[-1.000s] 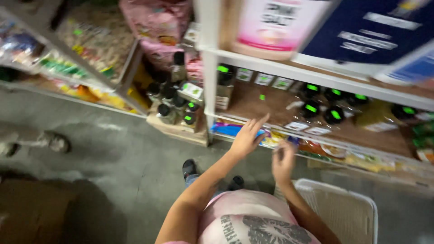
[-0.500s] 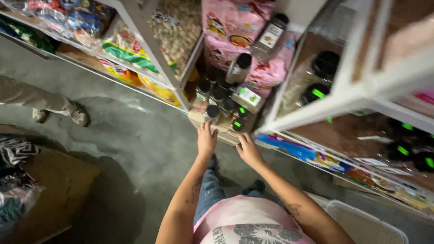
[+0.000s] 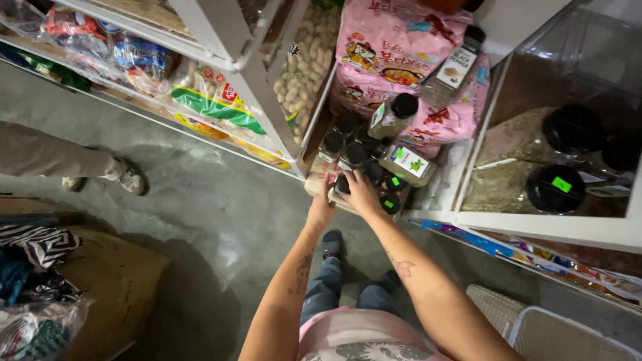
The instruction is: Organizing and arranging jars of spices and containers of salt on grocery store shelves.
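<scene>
A cardboard tray point(image 3: 314, 182) of small black-lidded spice jars point(image 3: 356, 154) sits on the floor between two white shelf units. My left hand point(image 3: 323, 202) curls over the tray's near edge. My right hand point(image 3: 363, 194) closes around one spice jar point(image 3: 342, 184) at the tray's front. Behind it, one clear jar point(image 3: 391, 115) leans tilted and another point(image 3: 408, 164) lies on its side. Pink noodle packs point(image 3: 394, 47) are stacked behind the tray. My knees and feet show below my arms.
Another person's leg and shoe point(image 3: 130, 179) stand on the concrete floor at left. A cardboard box point(image 3: 114, 281) and a bag of clothes point(image 3: 33, 267) are lower left. A white basket point(image 3: 555, 334) is lower right. Big dark-lidded jars point(image 3: 555, 188) fill the right shelf.
My view has swung left and down from the right shelf to the tray. Both hands have moved onto it, and the right hand has closed on a jar.
</scene>
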